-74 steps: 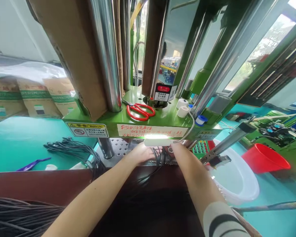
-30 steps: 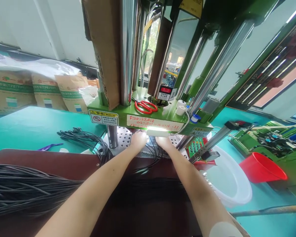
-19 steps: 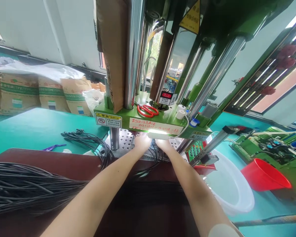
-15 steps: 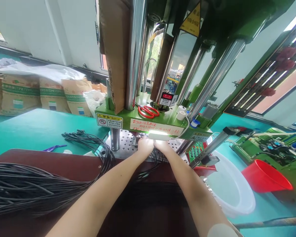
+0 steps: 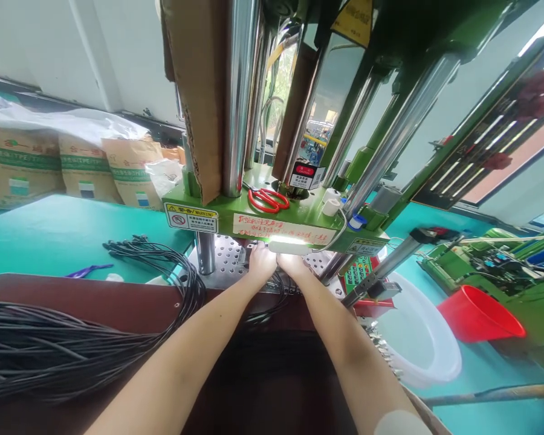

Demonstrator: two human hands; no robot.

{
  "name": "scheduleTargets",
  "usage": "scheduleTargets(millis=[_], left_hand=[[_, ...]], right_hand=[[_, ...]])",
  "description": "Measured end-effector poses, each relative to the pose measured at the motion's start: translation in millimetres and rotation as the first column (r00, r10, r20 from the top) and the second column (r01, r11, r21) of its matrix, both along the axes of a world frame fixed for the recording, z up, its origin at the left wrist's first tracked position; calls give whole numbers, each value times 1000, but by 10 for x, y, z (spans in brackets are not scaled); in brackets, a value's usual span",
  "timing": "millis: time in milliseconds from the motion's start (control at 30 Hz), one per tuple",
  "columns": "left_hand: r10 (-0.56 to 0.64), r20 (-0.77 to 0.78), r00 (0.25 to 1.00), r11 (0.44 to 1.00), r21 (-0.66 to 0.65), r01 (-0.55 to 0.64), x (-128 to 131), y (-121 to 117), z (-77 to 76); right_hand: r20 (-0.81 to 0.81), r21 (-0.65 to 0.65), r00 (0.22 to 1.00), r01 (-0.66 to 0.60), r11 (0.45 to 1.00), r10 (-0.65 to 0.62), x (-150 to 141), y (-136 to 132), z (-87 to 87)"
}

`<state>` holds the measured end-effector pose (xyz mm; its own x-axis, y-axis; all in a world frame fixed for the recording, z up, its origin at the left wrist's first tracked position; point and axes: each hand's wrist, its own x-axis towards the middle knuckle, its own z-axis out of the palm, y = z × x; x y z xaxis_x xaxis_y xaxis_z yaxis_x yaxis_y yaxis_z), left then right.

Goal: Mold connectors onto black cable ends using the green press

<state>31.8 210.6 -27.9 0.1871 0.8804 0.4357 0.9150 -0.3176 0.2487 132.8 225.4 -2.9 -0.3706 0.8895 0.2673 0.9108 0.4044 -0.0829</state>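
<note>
Both arms reach forward under the raised green plate of a press. My left hand is at the perforated metal bed, its fingers curled together. Close beside it, my right hand is also closed, under the lit white lamp. The hands and the lamp hide the fingertips, so what they hold cannot be made out. Thin black cables hang over the front edge of the bed just below the hands.
A thick bundle of black cables lies on the brown board at left. Red-handled scissors rest on the press plate. To the right are a control panel, a white tub and a red bucket. Paper sacks stand behind.
The camera view has shifted slightly, so the press and surroundings sit a little further left and mostly higher. Both hands stay side by side under the plate, with little visible change in their pose.
</note>
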Motion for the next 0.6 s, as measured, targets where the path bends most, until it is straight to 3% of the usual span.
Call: scheduleTargets(millis=[167,300,433,600], left_hand=[[-44,-56,997,997,67,47,-72,-50,79],[-140,-112,984,985,82,150,-203,-98,86],[-265,-166,950,958,66,279,-358,-42,23],[-270,-162,949,961,10,275,-404,62,-36]], right_hand=[[22,18,998,-60,998,60,269,-86,62],[54,-2,990,-131,991,131,441,-192,68],[97,-51,979,-176,983,181,431,-208,26],[116,-104,983,-129,986,141,372,-107,-34]])
